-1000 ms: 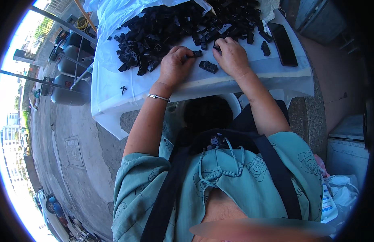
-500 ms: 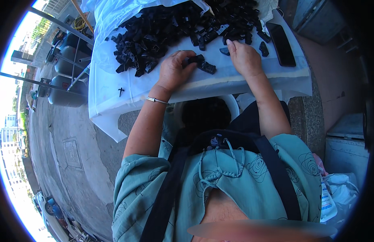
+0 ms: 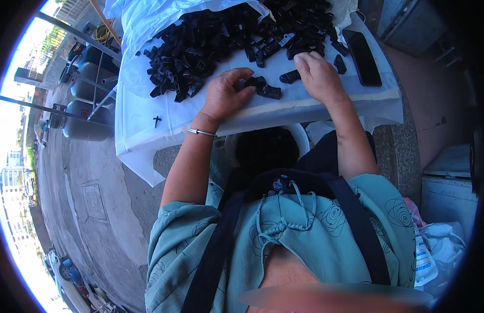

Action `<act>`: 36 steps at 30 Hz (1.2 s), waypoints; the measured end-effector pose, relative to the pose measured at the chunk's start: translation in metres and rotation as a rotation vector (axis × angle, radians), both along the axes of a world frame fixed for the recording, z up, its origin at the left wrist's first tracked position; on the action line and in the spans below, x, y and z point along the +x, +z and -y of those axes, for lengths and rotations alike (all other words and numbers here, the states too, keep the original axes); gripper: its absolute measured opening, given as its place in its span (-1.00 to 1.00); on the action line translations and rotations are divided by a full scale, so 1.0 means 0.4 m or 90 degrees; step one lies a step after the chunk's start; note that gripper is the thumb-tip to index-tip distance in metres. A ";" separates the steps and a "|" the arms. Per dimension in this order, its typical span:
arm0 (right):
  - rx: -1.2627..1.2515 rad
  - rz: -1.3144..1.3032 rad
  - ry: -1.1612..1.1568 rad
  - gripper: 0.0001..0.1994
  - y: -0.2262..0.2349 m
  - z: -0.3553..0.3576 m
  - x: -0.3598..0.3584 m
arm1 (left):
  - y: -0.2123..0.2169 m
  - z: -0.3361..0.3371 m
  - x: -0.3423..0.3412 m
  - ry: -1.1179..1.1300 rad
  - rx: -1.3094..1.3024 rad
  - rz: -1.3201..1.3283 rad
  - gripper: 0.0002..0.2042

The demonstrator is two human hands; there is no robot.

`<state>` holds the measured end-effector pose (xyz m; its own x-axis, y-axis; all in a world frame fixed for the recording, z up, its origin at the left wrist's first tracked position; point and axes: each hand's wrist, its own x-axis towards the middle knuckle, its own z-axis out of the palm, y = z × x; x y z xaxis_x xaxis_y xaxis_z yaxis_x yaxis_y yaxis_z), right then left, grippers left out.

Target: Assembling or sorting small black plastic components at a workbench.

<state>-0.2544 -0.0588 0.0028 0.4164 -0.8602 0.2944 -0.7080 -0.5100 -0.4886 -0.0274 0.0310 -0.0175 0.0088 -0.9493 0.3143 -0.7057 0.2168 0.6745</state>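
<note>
My left hand [image 3: 224, 97] is over the front of the table, thumb and forefinger apart in a curve. Just beyond its fingertips two small black plastic parts lie close together: one nearer [image 3: 256, 82], the other a blocky piece [image 3: 269, 92] to its right. My right hand [image 3: 321, 79] has its fingers curled, with a black plastic part [image 3: 290, 77] sticking out to the left from under them. Its fingertips are partly hidden behind the hand. A large heap of similar black parts [image 3: 187, 60] spreads just beyond both hands.
White plastic sheeting [image 3: 192, 117] covers the table. A black phone [image 3: 363, 60] lies at its right edge, near a loose black part [image 3: 340, 63]. A small black cross-shaped piece [image 3: 157, 121] sits at the left. Below the front edge a white bucket [image 3: 303, 140] has dark contents.
My left fingers have opened away from the black part they were on. My right hand has shifted slightly, and a longer black part now shows beside its fingers.
</note>
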 end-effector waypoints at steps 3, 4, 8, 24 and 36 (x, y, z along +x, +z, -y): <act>-0.123 0.075 0.212 -0.71 -0.037 0.005 -0.020 | 0.003 0.003 -0.002 0.012 0.019 -0.040 -0.58; -0.187 0.030 0.304 -0.68 -0.041 0.004 -0.025 | 0.009 0.007 -0.005 0.011 0.023 -0.032 -0.55; 0.008 0.278 0.293 -0.69 -0.044 -0.027 0.057 | 0.006 0.007 -0.001 0.008 0.041 -0.033 -0.46; -0.081 0.175 0.319 -0.86 -0.052 -0.020 0.119 | 0.000 0.010 0.006 -0.013 0.039 -0.022 -0.42; -0.082 0.091 0.271 -0.87 -0.041 -0.040 0.141 | 0.032 0.001 -0.006 -0.042 -0.013 0.071 -0.51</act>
<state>-0.1979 -0.0428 -0.0137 0.6717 -0.5743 0.4679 -0.3525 -0.8034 -0.4799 -0.0298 0.0305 -0.0045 -0.0895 -0.9399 0.3295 -0.7599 0.2783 0.5874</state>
